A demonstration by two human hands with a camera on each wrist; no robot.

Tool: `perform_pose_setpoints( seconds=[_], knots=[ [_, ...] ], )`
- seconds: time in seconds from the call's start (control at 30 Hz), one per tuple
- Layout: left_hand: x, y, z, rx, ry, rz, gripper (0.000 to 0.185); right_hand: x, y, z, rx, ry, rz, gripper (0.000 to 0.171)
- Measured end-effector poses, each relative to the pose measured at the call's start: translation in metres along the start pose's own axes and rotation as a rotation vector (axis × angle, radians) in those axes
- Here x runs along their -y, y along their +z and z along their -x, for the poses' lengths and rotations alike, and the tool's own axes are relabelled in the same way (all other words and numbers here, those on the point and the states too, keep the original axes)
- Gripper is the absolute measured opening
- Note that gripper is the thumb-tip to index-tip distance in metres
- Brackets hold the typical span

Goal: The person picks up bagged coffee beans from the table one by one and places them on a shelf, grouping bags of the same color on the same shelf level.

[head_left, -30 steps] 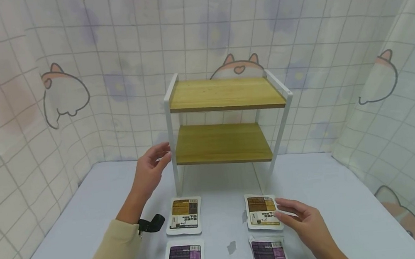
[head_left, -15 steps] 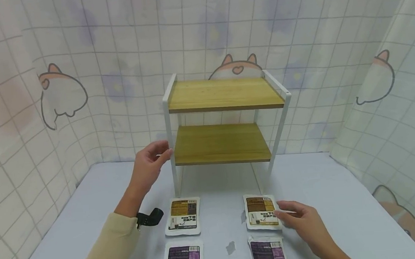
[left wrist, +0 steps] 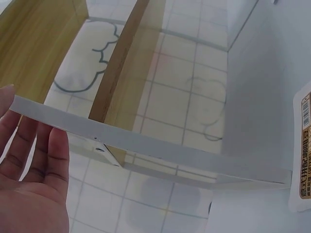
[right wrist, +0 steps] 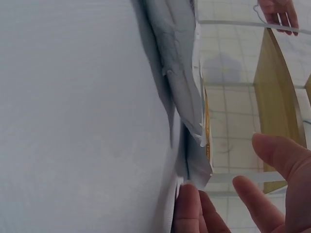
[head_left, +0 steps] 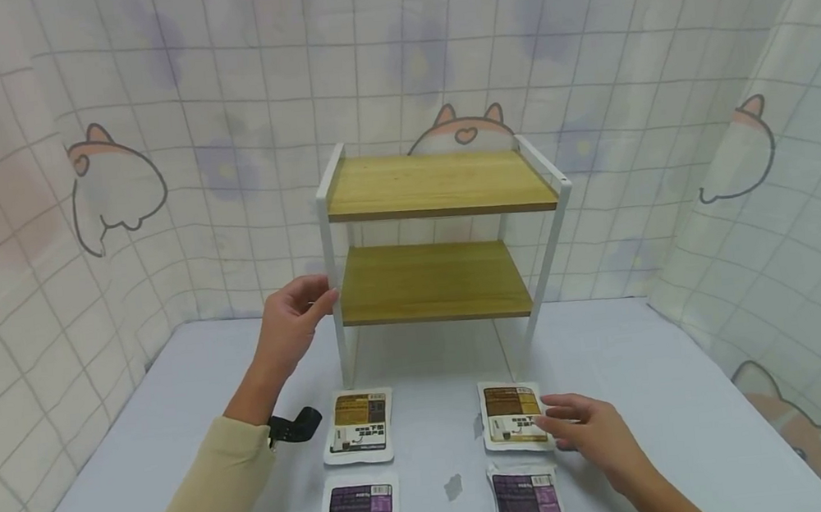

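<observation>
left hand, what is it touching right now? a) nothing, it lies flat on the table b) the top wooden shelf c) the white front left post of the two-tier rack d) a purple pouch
c: the left hand has its fingers on the white front left post of the rack, level with the lower wooden shelf; the pouches lie nearer the person on the table.

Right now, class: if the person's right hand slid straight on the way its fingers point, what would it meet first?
The right hand points left at the brown-labelled pouch; its fingertips seem already at that pouch's right edge, so it meets that first.
</observation>
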State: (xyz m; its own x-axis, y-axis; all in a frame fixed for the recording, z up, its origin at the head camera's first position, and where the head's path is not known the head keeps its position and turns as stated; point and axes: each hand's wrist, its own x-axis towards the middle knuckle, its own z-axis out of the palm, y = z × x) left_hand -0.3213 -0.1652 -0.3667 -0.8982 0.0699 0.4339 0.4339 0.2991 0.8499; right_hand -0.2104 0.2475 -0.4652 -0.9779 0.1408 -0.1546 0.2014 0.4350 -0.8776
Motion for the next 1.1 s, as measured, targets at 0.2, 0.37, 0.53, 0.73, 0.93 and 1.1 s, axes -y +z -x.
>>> perform_pose_setpoints(
  seconds=[0.2, 0.37, 0.53, 0.73, 0.93, 1.1],
  knots=[
    [0.002, 0.001, -0.001, -0.009, 0.005, 0.023, 0.038, 0.004, 0.000, -0.001, 0.030, 0.006, 0.015, 0.060],
    [-0.001, 0.002, -0.001, -0.019, 0.006, 0.028, 0.039, 0.003, 0.002, -0.009, 0.041, -0.006, 0.062, 0.061],
    [-0.002, 0.003, -0.001, -0.028, 0.003, 0.025, 0.039, 0.006, 0.004, -0.015, 0.044, -0.006, 0.140, 0.063],
    [-0.002, 0.006, 0.000, -0.032, -0.003, 0.024, 0.040, 0.009, 0.007, -0.016, 0.046, -0.014, 0.177, 0.057],
    [-0.002, 0.007, -0.002, -0.036, 0.022, 0.026, 0.035, 0.011, 0.010, -0.017, 0.051, -0.038, 0.211, 0.053],
    [-0.001, 0.006, -0.003, -0.033, 0.014, 0.012, 0.038, 0.012, 0.011, -0.020, 0.053, -0.041, 0.235, 0.054]
  ],
)
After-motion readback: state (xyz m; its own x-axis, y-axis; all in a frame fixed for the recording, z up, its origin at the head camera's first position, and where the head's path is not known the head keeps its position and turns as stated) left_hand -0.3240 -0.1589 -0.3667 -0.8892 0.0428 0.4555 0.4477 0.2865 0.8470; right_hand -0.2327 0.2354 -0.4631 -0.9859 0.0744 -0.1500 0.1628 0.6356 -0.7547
